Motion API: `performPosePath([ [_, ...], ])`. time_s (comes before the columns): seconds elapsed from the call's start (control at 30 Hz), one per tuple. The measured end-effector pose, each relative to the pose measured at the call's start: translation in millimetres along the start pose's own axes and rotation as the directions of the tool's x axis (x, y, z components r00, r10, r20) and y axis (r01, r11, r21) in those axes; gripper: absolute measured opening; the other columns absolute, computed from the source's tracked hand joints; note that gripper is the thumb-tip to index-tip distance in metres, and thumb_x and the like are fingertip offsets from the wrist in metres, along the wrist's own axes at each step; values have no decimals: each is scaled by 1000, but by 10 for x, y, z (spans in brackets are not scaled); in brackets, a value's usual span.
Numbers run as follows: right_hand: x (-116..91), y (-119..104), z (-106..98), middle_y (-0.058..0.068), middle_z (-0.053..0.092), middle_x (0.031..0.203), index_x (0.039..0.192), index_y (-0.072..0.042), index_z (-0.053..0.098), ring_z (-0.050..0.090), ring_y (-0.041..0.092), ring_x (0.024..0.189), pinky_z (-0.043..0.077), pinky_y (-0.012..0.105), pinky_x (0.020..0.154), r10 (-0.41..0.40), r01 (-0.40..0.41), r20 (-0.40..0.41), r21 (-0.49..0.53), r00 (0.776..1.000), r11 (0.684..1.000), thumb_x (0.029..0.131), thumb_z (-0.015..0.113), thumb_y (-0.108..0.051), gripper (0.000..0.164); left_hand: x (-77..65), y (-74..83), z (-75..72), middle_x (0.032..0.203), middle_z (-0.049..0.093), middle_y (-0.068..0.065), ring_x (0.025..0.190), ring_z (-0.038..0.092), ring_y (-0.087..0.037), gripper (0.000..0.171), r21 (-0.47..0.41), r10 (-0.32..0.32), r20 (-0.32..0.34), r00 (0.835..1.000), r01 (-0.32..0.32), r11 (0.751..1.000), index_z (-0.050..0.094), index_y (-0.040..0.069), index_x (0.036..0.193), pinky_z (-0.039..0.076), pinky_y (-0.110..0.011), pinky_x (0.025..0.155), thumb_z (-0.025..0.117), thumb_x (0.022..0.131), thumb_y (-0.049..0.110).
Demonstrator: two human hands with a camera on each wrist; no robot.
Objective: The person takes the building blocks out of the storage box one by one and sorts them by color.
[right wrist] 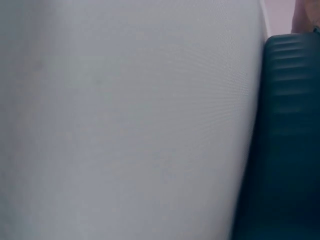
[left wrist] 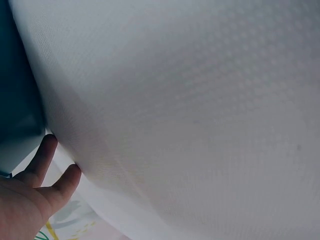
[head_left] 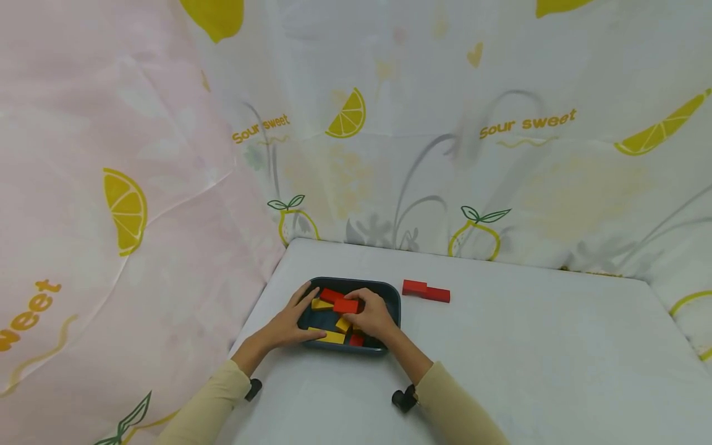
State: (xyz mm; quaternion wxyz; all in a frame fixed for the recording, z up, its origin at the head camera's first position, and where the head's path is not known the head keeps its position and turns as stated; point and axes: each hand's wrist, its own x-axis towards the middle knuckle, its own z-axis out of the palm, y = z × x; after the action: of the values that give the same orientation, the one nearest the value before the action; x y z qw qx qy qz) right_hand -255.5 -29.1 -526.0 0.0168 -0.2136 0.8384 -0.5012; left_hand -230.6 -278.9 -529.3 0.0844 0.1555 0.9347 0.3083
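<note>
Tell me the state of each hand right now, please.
Left hand: open, at the left end of the dark tray.
Right hand: holding a red block over the tray.

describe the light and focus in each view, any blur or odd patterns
Head: soft, even light, blocks small but distinct in colour; left wrist: left hand fairly clear, white tabletop greyish with a faint dotted pattern; right wrist: tray dark and soft-edged, tabletop blurry.

One tray (head_left: 322, 319), perhaps nine blocks (head_left: 346, 306)
</note>
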Motion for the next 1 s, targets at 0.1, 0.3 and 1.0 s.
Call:
performPosePath([
  [0.1,1,-4,-5,11,65,113,114,-7,70,58,20,95,53,25,78,-11,11,-19,1,1000,1000,82,81,-12,34,-1,4,0,168,1,-5,146,27,-42,104,3,4,2,1000,-4,1000,18,26,160,33,-68,108,74,79,60],
  [0.3,6,1,18,11,54,109,132,-3,61,51,18,91,47,21,74,-49,49,-11,-36,999,998,90,73,-18,46,10,8,-15,168,1,-4,147,26,-40,104,18,4,-4,1000,-4,1000,20,26,159,33,-66,110,74,78,61],
  [1.0,-99,-141,-145,9,64,111,115,-8,69,59,21,97,54,28,81,-168,176,96,-76,981,981,84,78,-12,33,-31,10,5,168,1,-5,147,27,-41,103,-1,8,2,1000,-8,1000,20,25,159,33,-67,109,74,79,60],
])
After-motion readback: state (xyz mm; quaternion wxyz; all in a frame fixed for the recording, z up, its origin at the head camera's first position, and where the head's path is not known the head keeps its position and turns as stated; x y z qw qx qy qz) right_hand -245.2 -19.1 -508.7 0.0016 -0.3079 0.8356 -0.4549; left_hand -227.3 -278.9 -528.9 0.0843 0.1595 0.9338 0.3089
